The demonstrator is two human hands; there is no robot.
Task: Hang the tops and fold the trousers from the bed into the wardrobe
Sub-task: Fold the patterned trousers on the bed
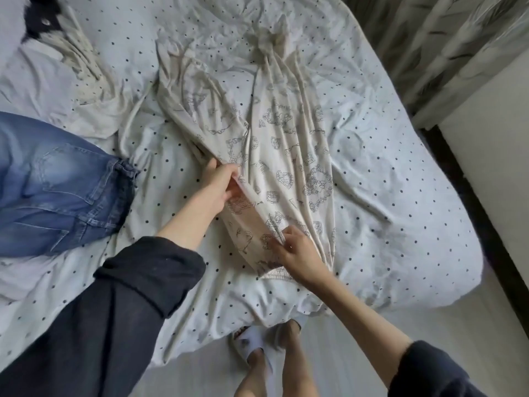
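Right hand (297,253) and left hand (221,184) pinch printed trousers (286,167), seemingly the waistband

Your widest open stretch is the dotted sheet (386,196) to the right of the cream printed trousers (286,173), running bare to the rounded edge of the bed, beyond which a curtain (446,38) and a pale wall (492,144) close off that side. To your left the way is tighter: the blue jeans (57,184) lie just beside your left hand (221,181), with only a narrow strip of sheet between them and the trousers, and a crumpled pale garment (86,81) blocks the far left corner. Both your left hand and your right hand (297,253) are pinching the trousers' fabric, so the near edge of the bed between your arms is taken up.
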